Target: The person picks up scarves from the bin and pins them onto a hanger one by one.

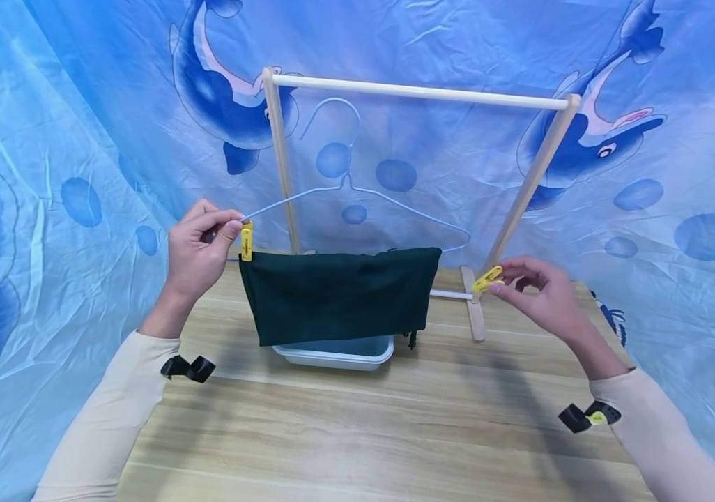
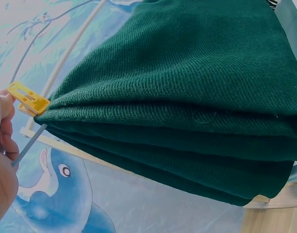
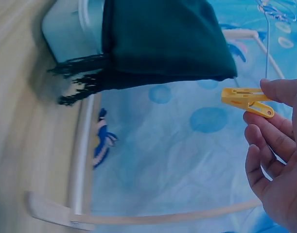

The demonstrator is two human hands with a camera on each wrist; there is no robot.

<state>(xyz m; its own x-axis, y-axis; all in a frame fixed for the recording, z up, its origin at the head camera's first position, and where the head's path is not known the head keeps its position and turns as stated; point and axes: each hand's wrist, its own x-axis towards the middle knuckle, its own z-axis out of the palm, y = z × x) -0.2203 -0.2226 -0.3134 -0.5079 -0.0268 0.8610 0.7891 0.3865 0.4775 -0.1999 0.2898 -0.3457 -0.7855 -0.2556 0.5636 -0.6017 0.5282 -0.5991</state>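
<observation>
Head view: left hand [image 1: 197, 244] grips hanger [image 1: 357, 202]; right hand [image 1: 542, 293] pinches peg [image 1: 486, 279] (no writing legible).

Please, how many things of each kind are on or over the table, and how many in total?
Yellow clothespins: 2, one in the left hand at, one in the right hand at
Green cloth: 1
Wire hanger: 1
Wooden rack: 1
Plastic tub: 1
Total: 6

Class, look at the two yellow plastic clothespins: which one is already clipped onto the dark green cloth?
The yellow plastic clothespin at the left hand, clamps the dark green cloth's left corner on the hanger. The other, pinched in the right hand, touches no cloth.
</observation>
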